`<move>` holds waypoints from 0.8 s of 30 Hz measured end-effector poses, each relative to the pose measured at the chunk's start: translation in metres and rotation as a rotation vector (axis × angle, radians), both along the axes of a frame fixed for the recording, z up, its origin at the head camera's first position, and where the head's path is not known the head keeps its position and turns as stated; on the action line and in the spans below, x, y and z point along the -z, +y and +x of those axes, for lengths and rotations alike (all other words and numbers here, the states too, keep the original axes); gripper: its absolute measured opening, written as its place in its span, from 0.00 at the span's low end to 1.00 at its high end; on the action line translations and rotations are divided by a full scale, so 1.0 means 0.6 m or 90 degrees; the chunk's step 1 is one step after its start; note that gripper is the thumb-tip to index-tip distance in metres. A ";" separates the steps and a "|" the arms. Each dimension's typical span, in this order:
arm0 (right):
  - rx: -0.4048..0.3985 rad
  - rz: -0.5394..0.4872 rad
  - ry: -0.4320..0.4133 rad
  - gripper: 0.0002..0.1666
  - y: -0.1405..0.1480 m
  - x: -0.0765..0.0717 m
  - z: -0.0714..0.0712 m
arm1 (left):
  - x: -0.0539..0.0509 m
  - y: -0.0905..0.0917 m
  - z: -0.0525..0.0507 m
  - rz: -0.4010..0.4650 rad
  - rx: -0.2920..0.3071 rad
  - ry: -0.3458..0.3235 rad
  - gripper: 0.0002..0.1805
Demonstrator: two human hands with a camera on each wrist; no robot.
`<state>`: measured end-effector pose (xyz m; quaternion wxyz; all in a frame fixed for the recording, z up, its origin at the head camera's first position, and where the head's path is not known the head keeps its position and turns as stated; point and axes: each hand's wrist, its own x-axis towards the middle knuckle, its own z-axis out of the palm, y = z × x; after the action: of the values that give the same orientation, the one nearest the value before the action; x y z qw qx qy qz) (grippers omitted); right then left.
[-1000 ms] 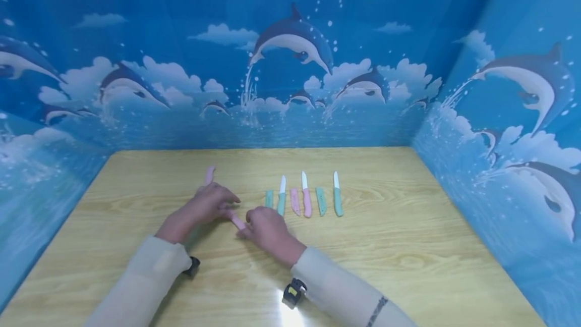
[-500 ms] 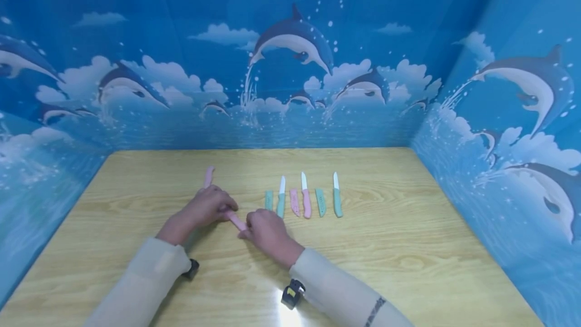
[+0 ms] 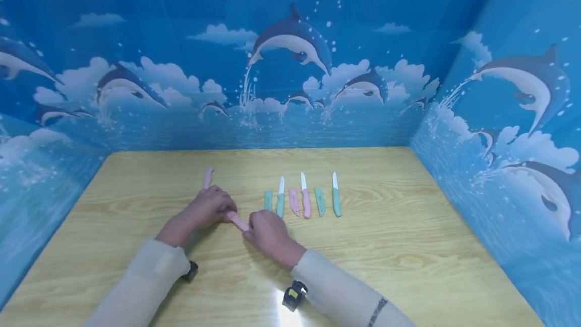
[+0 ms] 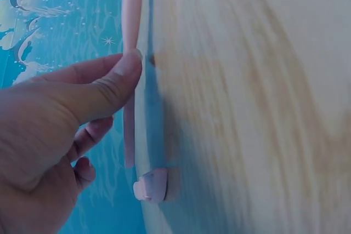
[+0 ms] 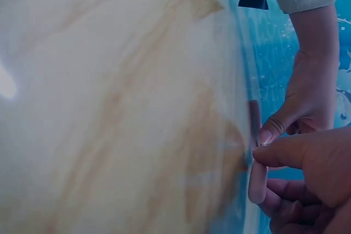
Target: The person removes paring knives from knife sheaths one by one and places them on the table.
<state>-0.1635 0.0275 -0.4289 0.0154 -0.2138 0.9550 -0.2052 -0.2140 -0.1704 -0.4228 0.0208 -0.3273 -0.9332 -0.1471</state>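
Note:
Both hands hold one slim pink knife (image 3: pixel 238 221) slantwise at the left of the table; no blade shows on it. The left hand (image 3: pixel 211 206) pinches its far part between thumb and finger, where a flat pink sheath (image 4: pixel 129 141) sticks out below the thumb. The right hand (image 3: pixel 270 231) pinches the rounded handle (image 5: pixel 258 182) at the near end. Just beyond the left hand lies another pink piece (image 3: pixel 208 177), partly hidden by that hand; its end shows in the left wrist view.
Right of the hands, a row lies on the wooden table (image 3: pixel 386 256): green sheath (image 3: pixel 268 200), green knife (image 3: pixel 281 198), pink sheath (image 3: pixel 294 202), pink knife (image 3: pixel 305 196), green sheath (image 3: pixel 320 202), green knife (image 3: pixel 336 196). These blades are bare and point away. Dolphin-printed walls (image 3: pixel 290 130) surround the table.
The left hand's outstretched finger has drawn in toward the pink knife. The right hand's fingertips have shifted slightly back along the handle. The row of knives and sheaths stays put.

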 end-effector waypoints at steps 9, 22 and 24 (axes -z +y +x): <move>0.012 -0.062 -0.004 0.12 0.024 -0.024 0.000 | -0.015 -0.001 0.012 0.037 0.017 0.096 0.09; -0.097 -0.092 0.166 0.06 0.097 -0.045 -0.016 | -0.042 0.031 0.048 0.086 0.025 0.187 0.09; -0.108 -0.104 0.171 0.06 0.105 -0.047 -0.015 | -0.043 0.037 0.054 0.085 0.016 0.195 0.10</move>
<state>-0.1728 0.0908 -0.4008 -0.1125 -0.3198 0.9070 -0.2500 -0.1815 -0.1485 -0.3971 0.1825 -0.3556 -0.9030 -0.1575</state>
